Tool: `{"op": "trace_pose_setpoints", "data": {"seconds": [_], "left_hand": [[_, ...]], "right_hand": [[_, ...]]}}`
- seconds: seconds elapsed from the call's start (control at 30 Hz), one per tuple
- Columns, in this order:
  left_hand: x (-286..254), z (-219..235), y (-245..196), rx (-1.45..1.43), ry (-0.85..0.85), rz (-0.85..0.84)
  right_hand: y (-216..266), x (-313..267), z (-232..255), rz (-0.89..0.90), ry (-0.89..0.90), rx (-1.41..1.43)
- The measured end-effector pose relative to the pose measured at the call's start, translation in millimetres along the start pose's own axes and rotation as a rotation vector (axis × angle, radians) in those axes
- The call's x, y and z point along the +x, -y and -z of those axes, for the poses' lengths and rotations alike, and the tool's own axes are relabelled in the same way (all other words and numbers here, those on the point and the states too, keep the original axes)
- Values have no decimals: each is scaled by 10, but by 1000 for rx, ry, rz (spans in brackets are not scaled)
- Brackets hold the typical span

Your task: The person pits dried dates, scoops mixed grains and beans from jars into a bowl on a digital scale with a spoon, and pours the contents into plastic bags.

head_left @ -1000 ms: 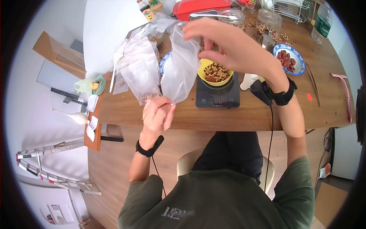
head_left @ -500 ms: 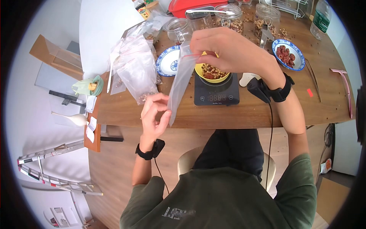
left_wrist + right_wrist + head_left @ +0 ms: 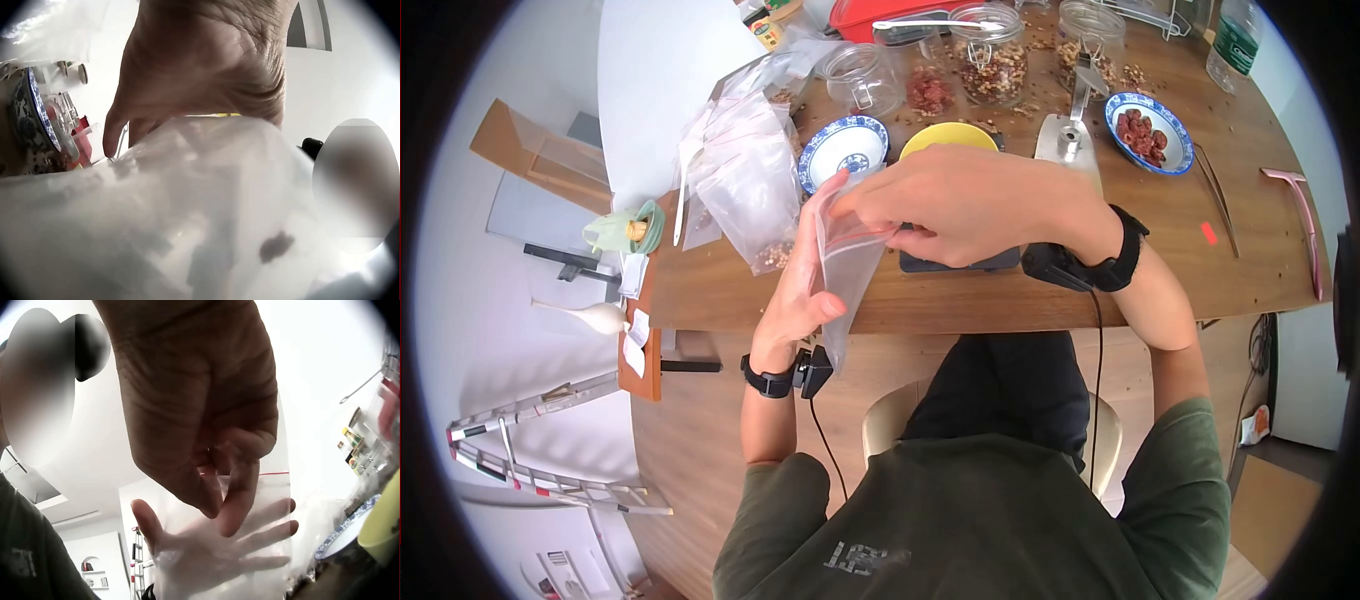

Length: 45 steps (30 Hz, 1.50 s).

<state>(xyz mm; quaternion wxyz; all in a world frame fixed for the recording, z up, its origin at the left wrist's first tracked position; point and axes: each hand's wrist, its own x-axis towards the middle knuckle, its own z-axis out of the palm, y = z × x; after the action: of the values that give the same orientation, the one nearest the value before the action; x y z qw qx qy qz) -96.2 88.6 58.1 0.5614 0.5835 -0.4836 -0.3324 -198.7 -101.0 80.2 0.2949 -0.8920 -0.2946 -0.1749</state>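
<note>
My right hand (image 3: 970, 205) pinches the upper edge of a clear zip bag (image 3: 848, 285) between thumb and fingertips. The bag hangs upright over the table's front edge, with a red zip line near its top. Flat against the bag's far side lies my left hand (image 3: 790, 300), fingers straight; in the right wrist view its spread fingers (image 3: 269, 515) show through the plastic. Below the right hand, a yellow bowl (image 3: 948, 134) and a black scale (image 3: 960, 264) are partly hidden; the bowl's contents are out of sight.
Left lies a pile of clear bags (image 3: 745, 190), beside a blue-rimmed white dish (image 3: 840, 138). Glass jars (image 3: 992, 70) stand at the back. Right of these are a bowl of dark red dried fruit (image 3: 1148, 138), tweezers (image 3: 1218, 200) and a water bottle (image 3: 1235, 50).
The right hand has taken hold of the bag's top and come down towards me. My left hand has let go of the lower corner and straightened its fingers behind the bag.
</note>
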Motion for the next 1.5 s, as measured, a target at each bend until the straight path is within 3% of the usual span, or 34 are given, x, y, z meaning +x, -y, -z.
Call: {"op": "trace_pose_setpoints", "data": {"seconds": [0.33,0.57,0.63,0.87,0.97,1.03,1.07,1.13,1.17,1.3,1.37,1.5], "left_hand": [[57,112,120,-171,73,60],[78,20,89,-272,38,0],[69,38,78,-274,27,1],[52,68,16,271,-55,-159],[34,67,1,482,-136,-173],[20,90,2,561,-176,-156],[14,104,8,598,-231,-142],[11,112,11,634,-288,-129],[8,110,10,677,-310,-94],[23,119,51,910,-365,-117],[40,101,22,931,-404,-130],[86,73,49,1035,-433,-176]], "right_hand": [[139,-25,43,16,135,10],[124,-45,32,19,89,3],[116,-63,28,-61,129,-56],[118,-57,60,-121,200,-17],[96,-65,105,-38,164,-35],[169,-58,268,-227,114,41],[108,-75,290,-225,117,40],[-97,-130,373,-77,-216,-174],[-160,-159,425,-76,-215,-175],[-436,-296,482,-599,-102,-517],[-603,-362,419,-806,88,-583],[-921,-373,282,-1019,292,-448]]}}
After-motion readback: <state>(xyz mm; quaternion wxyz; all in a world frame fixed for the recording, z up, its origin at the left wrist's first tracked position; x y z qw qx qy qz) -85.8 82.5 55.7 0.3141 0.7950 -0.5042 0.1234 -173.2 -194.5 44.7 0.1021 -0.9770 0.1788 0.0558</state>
